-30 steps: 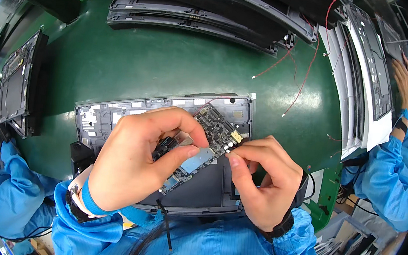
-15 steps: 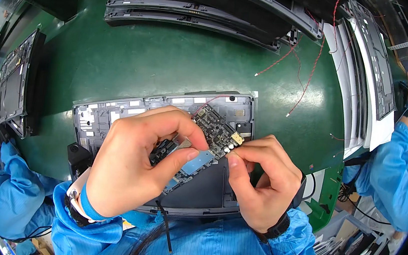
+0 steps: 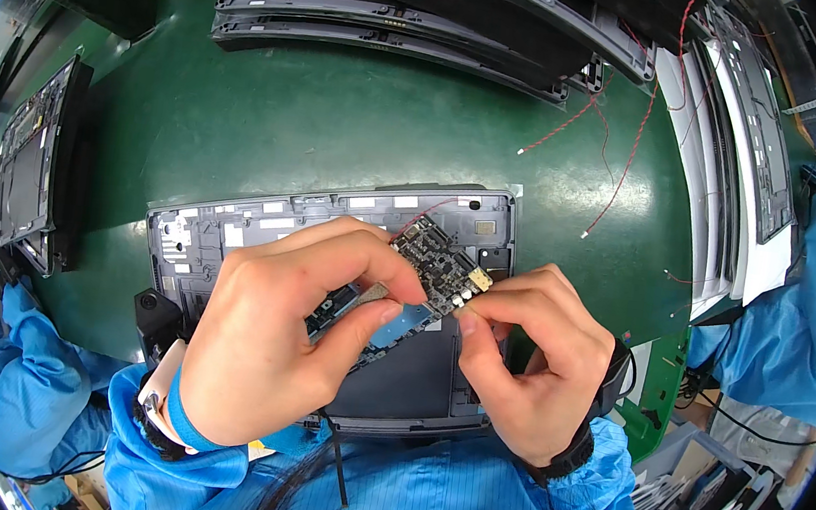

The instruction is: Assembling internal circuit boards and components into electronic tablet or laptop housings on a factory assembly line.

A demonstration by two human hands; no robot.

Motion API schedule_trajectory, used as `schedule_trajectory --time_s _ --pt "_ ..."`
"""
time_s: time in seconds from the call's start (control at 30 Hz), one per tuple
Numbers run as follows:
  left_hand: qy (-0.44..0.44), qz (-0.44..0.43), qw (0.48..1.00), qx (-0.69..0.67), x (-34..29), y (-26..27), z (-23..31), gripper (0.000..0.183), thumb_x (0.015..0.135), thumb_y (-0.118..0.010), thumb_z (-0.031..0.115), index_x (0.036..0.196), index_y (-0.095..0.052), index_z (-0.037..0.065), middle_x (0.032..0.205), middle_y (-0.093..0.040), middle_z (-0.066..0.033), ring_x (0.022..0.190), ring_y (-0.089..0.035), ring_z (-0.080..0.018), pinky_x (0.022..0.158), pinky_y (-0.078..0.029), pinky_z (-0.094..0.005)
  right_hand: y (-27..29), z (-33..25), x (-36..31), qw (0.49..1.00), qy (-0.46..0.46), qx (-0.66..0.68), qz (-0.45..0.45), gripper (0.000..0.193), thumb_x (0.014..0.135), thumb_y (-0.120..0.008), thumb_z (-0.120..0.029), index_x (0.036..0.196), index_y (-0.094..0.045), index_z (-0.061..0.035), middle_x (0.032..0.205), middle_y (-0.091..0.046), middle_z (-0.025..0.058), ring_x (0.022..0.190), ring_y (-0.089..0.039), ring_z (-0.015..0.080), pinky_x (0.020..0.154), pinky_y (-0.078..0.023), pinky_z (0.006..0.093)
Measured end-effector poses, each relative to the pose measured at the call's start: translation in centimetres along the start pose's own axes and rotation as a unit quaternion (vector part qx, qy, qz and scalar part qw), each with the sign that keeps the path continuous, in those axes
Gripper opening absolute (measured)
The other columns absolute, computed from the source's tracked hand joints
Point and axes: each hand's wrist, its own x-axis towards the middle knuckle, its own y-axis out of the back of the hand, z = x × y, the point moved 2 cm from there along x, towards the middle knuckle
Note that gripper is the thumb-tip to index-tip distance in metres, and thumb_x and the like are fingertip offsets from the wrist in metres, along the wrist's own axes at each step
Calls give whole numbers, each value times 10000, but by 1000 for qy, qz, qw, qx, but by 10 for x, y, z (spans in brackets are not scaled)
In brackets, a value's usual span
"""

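Observation:
A dark circuit board point(image 3: 435, 264) with a blue area is held tilted above an open grey device housing point(image 3: 403, 385). My left hand point(image 3: 264, 324) is closed on the board from the left, thumb and forefinger at its middle; its other fingers are partly hidden. At the board's right corner, beside small white connectors point(image 3: 460, 299) and a cream-coloured connector point(image 3: 480, 279), the thumb and forefinger of my right hand point(image 3: 541, 371) pinch the edge. Whether a tiny plug sits between those fingertips is hidden. A thin red wire point(image 3: 441, 203) runs from behind the board along the housing's upper part.
Stacked grey housings point(image 3: 393, 37) stand at the far edge of the green table point(image 3: 343, 117). Twisted red wires point(image 3: 621, 184) hang onto the table at right, near white sheets and another housing point(image 3: 758, 144). Another housing point(image 3: 33, 162) leans at left. Co-workers' blue sleeves point(image 3: 35, 389) show at both sides.
Both hands and the board keep nearly the same hold, with the board turned slightly. At far right, the co-worker's raised hand has dropped out of sight and the sleeve has shifted.

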Motion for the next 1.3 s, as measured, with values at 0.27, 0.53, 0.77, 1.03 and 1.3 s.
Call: schedule_trajectory --time_s 0.27,0.53,0.77,1.03,1.3 --pt "-5 5 1000 12 1 0 2 167 700 -619 -105 861 -615 -59 883 -571 -112 865 -532 -176 795 -413 -265 -1 1 0 1000 18 0 -1 156 607 -684 39 741 -634 -23 718 -618 74 644 -579 214 564 -469 285" --pt "-13 15 998 52 2 -3 1 152 669 -667 -67 813 -641 -27 890 -569 -94 915 -481 -188 826 -389 -270 -2 -1 1 999 29 3 -18 135 628 -676 39 748 -640 -11 711 -610 81 633 -563 205 569 -450 283" --pt "7 22 999 25 2 -4 1 157 670 -676 -64 819 -653 -21 878 -564 -90 897 -479 -177 803 -387 -267 -3 0 1 999 28 2 -20 126 637 -661 47 754 -643 7 702 -607 91 635 -558 198 588 -441 281" --pt "-39 6 998 55 4 -1 -2 145 674 -672 -66 813 -652 -28 858 -578 -87 870 -474 -180 789 -380 -272 -4 0 1 1000 27 4 -16 124 638 -656 48 754 -643 7 701 -608 89 638 -560 194 584 -441 277" --pt "-22 23 998 46 2 -4 1 138 674 -670 -72 804 -654 -27 856 -592 -95 872 -477 -182 807 -381 -283 -5 1 0 999 36 -2 2 161 588 -692 38 721 -629 -27 693 -598 71 617 -564 217 543 -459 285"
